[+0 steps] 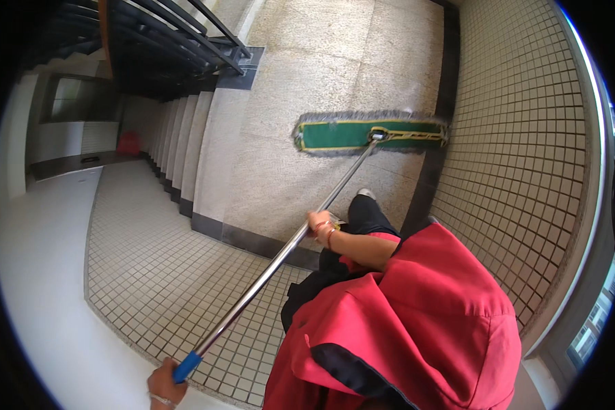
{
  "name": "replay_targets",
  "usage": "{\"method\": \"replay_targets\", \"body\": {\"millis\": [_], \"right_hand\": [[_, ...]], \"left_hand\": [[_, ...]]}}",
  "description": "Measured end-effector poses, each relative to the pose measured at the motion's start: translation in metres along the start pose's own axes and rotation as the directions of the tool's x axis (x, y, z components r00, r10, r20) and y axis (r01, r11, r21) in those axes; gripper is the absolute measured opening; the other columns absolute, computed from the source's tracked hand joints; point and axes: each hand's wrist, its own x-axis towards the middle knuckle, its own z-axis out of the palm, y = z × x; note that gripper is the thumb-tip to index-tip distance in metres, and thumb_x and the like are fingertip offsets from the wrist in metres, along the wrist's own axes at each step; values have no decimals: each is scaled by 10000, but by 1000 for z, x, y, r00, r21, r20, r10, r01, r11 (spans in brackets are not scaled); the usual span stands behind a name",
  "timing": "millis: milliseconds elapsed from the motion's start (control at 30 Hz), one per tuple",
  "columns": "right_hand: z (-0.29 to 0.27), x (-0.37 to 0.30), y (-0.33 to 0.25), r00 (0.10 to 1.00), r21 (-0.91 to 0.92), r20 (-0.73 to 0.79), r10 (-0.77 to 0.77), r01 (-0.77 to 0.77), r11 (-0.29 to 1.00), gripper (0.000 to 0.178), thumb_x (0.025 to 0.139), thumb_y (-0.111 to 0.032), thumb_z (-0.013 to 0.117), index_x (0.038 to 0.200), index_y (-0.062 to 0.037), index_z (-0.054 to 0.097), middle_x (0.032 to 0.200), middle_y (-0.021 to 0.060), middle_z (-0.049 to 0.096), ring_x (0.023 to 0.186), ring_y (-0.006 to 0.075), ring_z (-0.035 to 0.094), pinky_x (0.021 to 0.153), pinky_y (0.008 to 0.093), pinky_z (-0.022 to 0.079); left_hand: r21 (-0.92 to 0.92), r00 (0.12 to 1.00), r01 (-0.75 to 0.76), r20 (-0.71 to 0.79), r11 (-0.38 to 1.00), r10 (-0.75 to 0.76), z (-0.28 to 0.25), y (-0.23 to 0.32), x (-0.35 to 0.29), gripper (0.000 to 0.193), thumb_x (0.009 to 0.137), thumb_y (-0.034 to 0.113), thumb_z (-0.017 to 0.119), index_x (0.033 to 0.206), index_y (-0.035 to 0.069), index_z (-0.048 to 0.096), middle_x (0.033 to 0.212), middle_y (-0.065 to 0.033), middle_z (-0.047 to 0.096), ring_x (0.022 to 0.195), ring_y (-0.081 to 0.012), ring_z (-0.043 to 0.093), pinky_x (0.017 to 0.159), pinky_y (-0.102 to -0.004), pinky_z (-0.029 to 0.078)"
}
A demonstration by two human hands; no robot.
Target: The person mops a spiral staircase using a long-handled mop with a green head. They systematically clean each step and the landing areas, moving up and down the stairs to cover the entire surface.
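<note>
A wide dust mop lies across the stone landing, its green head [342, 134] edged in yellow with a grey fringe. The head's right end reaches the dark floor border by the tiled wall. From it a metal pole [270, 272] slants down to the lower left, ending in a blue grip [186, 367]. My left hand [166, 383] is closed at that blue end. Partway up the pole, my right hand [319, 223] is wrapped round it, with red bands on the wrist. Just below the mop head one of my shoes [367, 193] shows.
Stairs [178, 150] drop away on the left, beside a black metal railing [212, 48]. A small-tiled wall [519, 150] rises on the right, with a window beyond it. Another tiled wall [157, 273] stands at lower left. Something red [128, 143] sits down the stairwell.
</note>
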Motion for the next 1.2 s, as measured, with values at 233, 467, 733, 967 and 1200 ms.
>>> {"method": "replay_targets", "body": {"millis": [233,467,733,967,1200], "right_hand": [[21,16,38,901,313,310,303,-398,863,129,722,-71,481,801,-4,406,613,127,541,539,287,568,488,427,494],[-9,37,17,911,327,248,331,-400,856,50,699,-19,427,731,19,435,550,126,526,415,257,531,347,357,443],[-52,131,-111,972,703,232,43,-198,683,106,698,-22,387,599,-4,417,486,108,437,396,252,472,372,369,449],[-103,135,-249,968,508,17,-250,207,836,70,719,-23,428,661,16,428,513,108,459,431,205,505,388,355,473],[-62,136,-221,902,233,-377,-209,311,921,214,705,-21,428,881,93,384,674,172,518,481,250,561,370,319,461]], "left_hand": [[172,979,171,-137,970,-148,18,-9,5,214,621,113,534,808,182,456,568,-90,545,522,-291,529,456,-415,395],[180,969,183,-201,967,-146,67,11,8,198,633,148,542,820,193,497,637,-68,568,527,-273,533,464,-396,413],[193,886,-67,-440,979,147,-3,114,104,201,522,31,555,694,124,508,547,-77,501,463,-272,492,403,-380,356],[276,752,-281,-533,919,389,-74,225,174,230,579,6,521,793,86,501,615,-68,520,510,-252,517,419,-338,390],[294,867,-403,-182,867,464,-53,193,214,227,642,191,546,798,92,416,568,-80,528,469,-259,536,415,-364,422]]}}
